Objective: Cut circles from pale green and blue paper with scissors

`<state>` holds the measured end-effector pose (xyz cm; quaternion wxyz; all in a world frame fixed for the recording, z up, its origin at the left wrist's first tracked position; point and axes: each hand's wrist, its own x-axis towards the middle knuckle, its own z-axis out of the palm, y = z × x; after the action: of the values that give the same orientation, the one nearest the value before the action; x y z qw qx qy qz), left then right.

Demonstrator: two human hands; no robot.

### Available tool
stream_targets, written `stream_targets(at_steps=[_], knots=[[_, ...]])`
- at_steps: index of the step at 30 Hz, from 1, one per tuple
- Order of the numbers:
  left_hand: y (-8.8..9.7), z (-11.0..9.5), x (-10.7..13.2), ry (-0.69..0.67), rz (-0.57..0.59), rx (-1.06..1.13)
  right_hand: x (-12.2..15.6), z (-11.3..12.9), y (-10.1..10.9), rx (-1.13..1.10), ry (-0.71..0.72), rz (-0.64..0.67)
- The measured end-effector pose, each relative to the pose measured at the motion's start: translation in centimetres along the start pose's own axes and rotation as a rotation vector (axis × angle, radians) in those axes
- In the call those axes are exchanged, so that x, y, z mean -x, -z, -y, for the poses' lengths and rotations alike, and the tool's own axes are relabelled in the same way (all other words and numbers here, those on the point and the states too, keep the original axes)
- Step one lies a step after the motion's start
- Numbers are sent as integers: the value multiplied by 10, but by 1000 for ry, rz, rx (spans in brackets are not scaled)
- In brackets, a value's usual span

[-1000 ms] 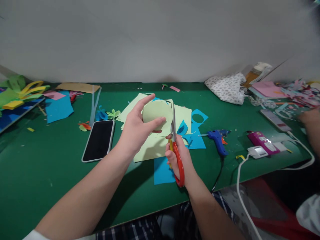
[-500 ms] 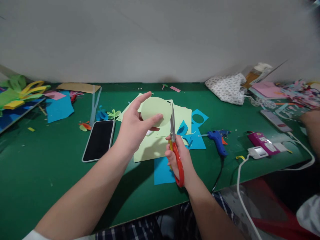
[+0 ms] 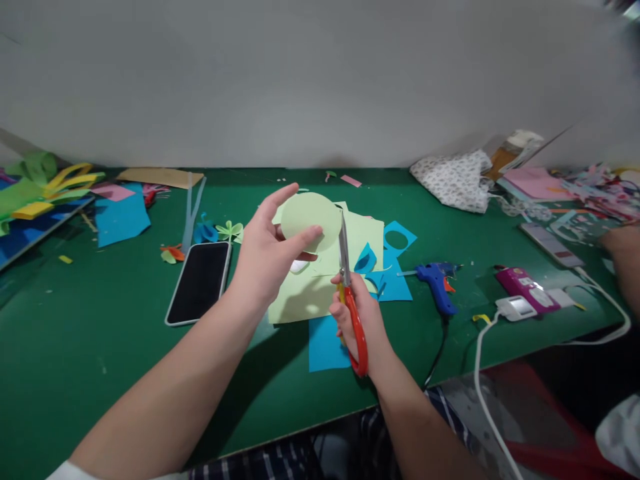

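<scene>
Glue gun (image 3: 440,288) lies at frame right, phone (image 3: 199,283) at left; centrally, my left hand (image 3: 264,259) pinches a green disc (image 3: 311,217), my right hand (image 3: 371,317) grips scissors (image 3: 351,308) beside its edge.

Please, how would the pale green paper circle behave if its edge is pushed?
The pale green circle is probably very light, since it looks like thin paper. It seems fairly stiff: held from one side by the left hand, it shows no obvious droop. Its unsupported far edge might still bend.
</scene>
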<state>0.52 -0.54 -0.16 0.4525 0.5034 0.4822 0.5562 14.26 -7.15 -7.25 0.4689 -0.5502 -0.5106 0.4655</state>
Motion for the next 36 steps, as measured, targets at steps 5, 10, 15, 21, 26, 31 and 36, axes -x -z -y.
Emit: stream_targets(at_steps=[5,10,15,21,26,31,36], knots=[[1,-1,0,5,-15,7,1,0,1,17,-5,20],[-1,0,0,8,6,-30,2,5,8,6,40,117],[0,3,0,7,65,-74,0,4,11,-2,14,114],[0,4,-1,-14,34,-71,-2,-3,7,-17,34,77],[0,4,0,-11,53,-53,-1,-5,8,-14,31,84],[0,2,2,16,104,-101,-1,2,10,-34,-1,105],[1,-1,2,38,139,-105,0,6,12,8,14,119]])
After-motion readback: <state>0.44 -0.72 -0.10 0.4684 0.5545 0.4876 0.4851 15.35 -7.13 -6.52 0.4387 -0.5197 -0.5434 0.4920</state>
